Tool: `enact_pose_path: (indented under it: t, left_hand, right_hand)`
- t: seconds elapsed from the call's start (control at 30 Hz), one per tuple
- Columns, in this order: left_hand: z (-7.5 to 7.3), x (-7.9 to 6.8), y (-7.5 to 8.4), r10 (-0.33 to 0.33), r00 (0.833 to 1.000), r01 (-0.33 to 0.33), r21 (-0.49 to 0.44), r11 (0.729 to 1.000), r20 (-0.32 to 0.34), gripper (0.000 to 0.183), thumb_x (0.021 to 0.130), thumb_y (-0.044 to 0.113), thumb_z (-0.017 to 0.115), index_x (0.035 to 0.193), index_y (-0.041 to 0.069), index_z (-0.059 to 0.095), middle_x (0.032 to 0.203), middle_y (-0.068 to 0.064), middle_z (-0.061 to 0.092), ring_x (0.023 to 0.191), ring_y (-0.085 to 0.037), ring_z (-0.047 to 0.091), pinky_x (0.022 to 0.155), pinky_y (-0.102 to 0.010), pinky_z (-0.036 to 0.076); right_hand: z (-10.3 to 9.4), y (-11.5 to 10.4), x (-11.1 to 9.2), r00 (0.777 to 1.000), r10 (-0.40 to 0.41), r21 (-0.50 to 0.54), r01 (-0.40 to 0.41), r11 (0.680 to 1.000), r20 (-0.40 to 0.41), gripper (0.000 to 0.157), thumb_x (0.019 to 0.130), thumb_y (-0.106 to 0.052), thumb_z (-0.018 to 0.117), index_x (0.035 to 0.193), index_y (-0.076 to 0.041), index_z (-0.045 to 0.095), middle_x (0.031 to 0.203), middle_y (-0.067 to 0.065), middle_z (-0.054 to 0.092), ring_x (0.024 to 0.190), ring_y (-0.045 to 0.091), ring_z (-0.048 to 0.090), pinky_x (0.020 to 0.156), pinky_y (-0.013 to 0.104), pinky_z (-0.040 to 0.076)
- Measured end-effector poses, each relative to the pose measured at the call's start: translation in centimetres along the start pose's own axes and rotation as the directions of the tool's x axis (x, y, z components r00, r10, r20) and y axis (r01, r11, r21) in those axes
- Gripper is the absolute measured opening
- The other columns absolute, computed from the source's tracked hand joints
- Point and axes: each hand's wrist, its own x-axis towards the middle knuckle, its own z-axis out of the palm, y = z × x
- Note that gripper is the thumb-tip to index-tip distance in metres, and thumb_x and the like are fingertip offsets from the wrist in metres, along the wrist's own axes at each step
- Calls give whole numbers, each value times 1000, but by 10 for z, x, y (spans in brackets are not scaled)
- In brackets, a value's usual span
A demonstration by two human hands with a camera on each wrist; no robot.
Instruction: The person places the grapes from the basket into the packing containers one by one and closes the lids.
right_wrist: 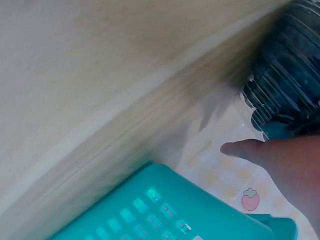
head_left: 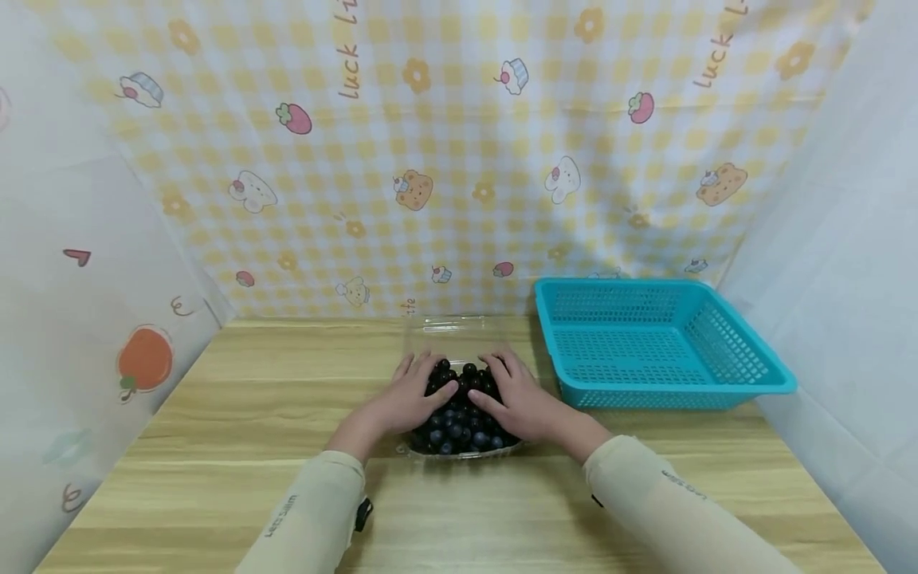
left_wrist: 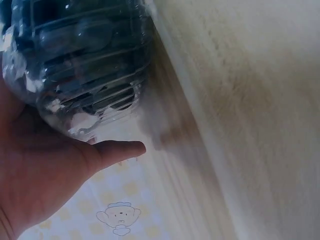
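Observation:
A clear plastic container full of dark blue-black berries, which look like blueberries or small grapes, stands on the table. Its see-through lid is flipped back behind it. My left hand rests on the left side, its thumb over the fruit and its fingers spread toward the back. On the opposite side lies my right hand, thumb on the berries, fingers extended along the rim. Both wrist views show an outstretched finger beside the ribbed wall; the other fingers are partly hidden.
A turquoise perforated basket stands on the wooden table to the right of the container. A yellow checked cloth hangs along the back, with pale sheets at both sides.

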Motion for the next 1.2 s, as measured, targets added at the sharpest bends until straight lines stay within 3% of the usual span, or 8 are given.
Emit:
enact_pose_path:
  t: [0.13, 0.23, 0.33, 0.43, 0.53, 0.93, 1.07, 1.2]
  left_hand:
    - [-4, -4, -7, 20, 1000, -20, -32, 999, -11, 77, 111, 59, 45, 171, 15, 22, 180, -22, 5, 166, -47, -3, 130, -75, 10]
    - [-9, -2, -12, 23, 995, -34, -114, 993, -98, 75, 112, 52, 45, 170, 10, 23, 179, -23, 7, 166, -47, 5, 132, -71, 10]
    - [-13, 1, -15, -83, 982, 32, -280, 959, -172, 79, 112, 53, 45, 170, 9, 16, 177, -26, 12, 163, -50, 15, 131, -68, 14]
    - [-16, 3, -15, -227, 959, 125, -467, 875, -169, 88, 109, 57, 49, 171, 8, 9, 175, -30, 18, 160, -54, 23, 130, -69, 21]
    - [-16, 5, -13, -306, 942, 182, -560, 808, -135, 100, 105, 57, 58, 171, 6, 3, 173, -32, 21, 157, -55, 27, 128, -69, 25]
    - [-16, 8, -1, -276, 913, 86, -521, 849, -300, 105, 97, 24, 78, 171, 10, 4, 170, -24, 31, 147, -51, 47, 118, -64, 47]
    - [-20, 6, 3, -252, 902, 51, -494, 868, -350, 102, 96, 20, 79, 172, 15, 10, 166, -18, 37, 145, -46, 50, 110, -58, 56]
    - [-27, 2, 6, -240, 891, 33, -473, 880, -385, 85, 99, 24, 72, 168, 17, 24, 157, -15, 46, 145, -42, 49, 110, -58, 55]
  right_hand:
    - [-5, -1, -1, 998, 62, 81, -60, 995, -24, 77, 112, -59, 41, 171, -15, 20, 177, 21, 13, 161, 47, 25, 127, 70, 31]
    - [-8, -3, 3, 975, 195, 226, -168, 959, -103, 73, 115, -50, 37, 170, -7, 17, 176, 29, 12, 160, 51, 23, 128, 70, 28]
    - [-13, -7, 8, 926, 361, 431, -282, 857, -113, 71, 117, -44, 31, 169, 0, 11, 174, 32, 15, 160, 51, 22, 131, 67, 25]
    - [-18, -9, 12, 882, 468, 599, -348, 722, -52, 70, 117, -40, 29, 170, 0, 9, 176, 28, 15, 163, 48, 17, 133, 64, 21]
    - [-18, -8, 18, 870, 493, 660, -365, 657, -10, 68, 117, -36, 34, 170, 0, 12, 176, 26, 17, 164, 45, 17, 133, 62, 24]
    - [-18, -14, 24, 856, 501, 649, -312, 694, -124, 72, 110, -16, 49, 170, -3, 11, 153, 25, 51, 143, 40, 50, 119, 56, 44]
    - [-21, -23, 19, 853, 502, 587, -334, 737, -145, 77, 108, -18, 51, 170, -6, 8, 162, 29, 43, 148, 45, 46, 121, 61, 42]
    - [-27, -34, 11, 851, 498, 614, -306, 728, -166, 78, 107, -23, 53, 170, -9, 10, 173, 25, 25, 156, 47, 35, 124, 65, 38]
